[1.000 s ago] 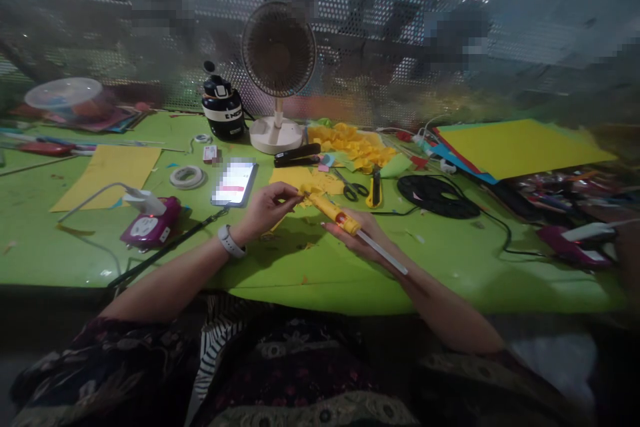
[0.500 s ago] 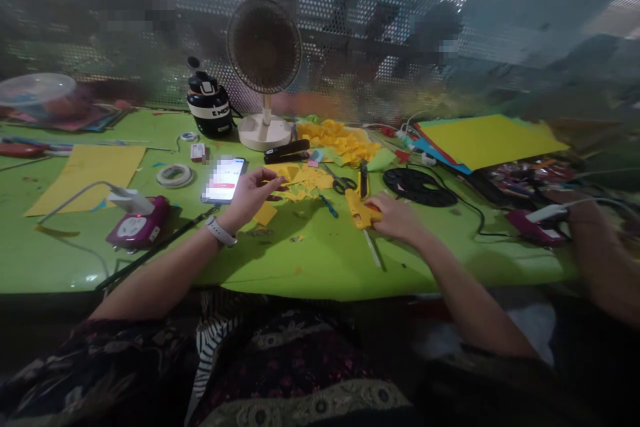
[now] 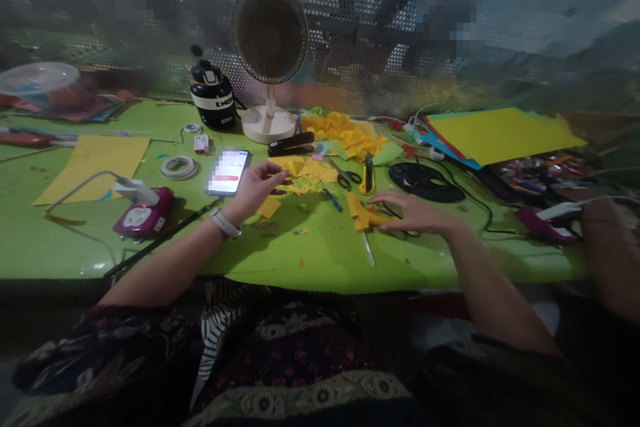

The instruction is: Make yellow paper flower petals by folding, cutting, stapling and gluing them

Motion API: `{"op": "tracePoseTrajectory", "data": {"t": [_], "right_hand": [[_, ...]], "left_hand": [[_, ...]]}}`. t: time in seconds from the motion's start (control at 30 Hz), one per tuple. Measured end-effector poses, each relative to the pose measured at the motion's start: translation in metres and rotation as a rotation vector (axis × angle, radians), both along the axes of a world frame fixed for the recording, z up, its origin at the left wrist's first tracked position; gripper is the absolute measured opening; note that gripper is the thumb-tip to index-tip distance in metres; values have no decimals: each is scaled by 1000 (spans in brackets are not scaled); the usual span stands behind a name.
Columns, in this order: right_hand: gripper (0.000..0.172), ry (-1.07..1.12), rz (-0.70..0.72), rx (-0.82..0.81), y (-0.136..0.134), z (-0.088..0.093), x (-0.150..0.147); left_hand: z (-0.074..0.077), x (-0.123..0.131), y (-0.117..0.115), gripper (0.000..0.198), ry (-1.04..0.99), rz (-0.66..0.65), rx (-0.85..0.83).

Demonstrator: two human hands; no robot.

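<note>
Yellow glue gun (image 3: 358, 211) lies on the tabletop (image 3: 320, 263); setting-down step, I think.
Right hand (image 3: 419, 213), fingers parted, is beside it; grip of left hand (image 3: 256, 189), near paper scraps (image 3: 311, 185), I cannot tell. Next calls, perhaps, for careful withdrawal.

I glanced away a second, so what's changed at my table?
Your right hand put the glue gun down on the table, to the right, and opened beside it. Your left hand is now apart from the gun. The phone, fan and scissors stayed put.
</note>
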State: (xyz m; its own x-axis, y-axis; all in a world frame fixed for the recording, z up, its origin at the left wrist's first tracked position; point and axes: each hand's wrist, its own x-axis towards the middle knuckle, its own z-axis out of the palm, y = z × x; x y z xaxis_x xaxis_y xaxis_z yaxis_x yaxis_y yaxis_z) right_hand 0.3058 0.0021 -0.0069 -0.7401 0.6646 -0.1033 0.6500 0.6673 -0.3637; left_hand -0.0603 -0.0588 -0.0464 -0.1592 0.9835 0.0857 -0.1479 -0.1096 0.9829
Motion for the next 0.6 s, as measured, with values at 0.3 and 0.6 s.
{"op": "tracePoseTrajectory", "data": {"t": [0.3, 0.6], "right_hand": [[21, 90, 215, 134, -11, -2, -106], [7, 7, 195, 145, -14, -21, -141]], "left_hand": [[-2, 0, 0, 29, 30, 15, -22], [-3, -2, 1, 34, 54, 21, -9]]}}
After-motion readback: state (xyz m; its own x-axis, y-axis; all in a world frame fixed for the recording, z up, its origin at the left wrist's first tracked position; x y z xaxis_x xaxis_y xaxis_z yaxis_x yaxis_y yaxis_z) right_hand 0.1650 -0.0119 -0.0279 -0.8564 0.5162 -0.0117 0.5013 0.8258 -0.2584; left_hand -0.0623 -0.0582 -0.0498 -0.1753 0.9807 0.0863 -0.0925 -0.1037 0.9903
